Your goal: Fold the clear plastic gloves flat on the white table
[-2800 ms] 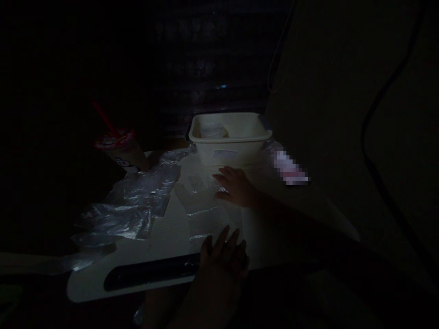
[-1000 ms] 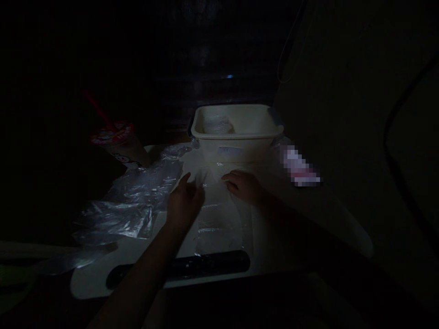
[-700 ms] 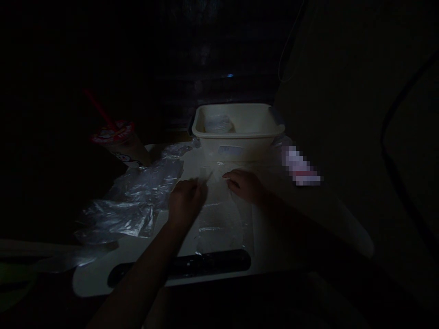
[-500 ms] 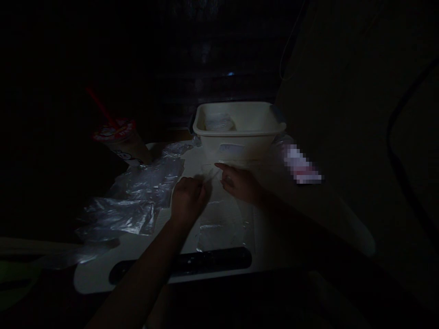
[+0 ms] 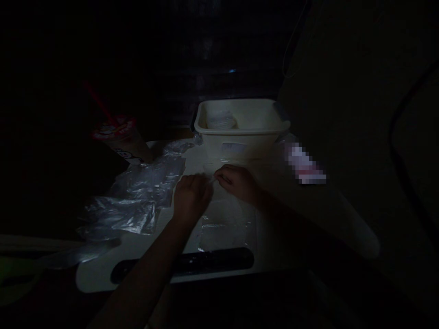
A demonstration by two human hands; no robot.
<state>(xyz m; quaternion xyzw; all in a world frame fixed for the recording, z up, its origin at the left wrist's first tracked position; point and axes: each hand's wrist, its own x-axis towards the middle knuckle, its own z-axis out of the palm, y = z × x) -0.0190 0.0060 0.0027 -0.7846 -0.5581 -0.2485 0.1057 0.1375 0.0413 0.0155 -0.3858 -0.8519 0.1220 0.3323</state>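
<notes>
Head: pinching clear plastic [image 5: 224, 212] with left hand [image 5: 191, 194] and right hand [image 5: 236, 180], between far bin [image 5: 257, 142] and near bench edge [image 5: 94, 283].

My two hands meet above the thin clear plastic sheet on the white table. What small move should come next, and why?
Probably ease your bare left hand and bare right hand slightly apart to spread the thin clear plastic sheet: their fingertips meet at what looks like a narrow, bunched bit of it, while the rest lies on the white table.
</notes>
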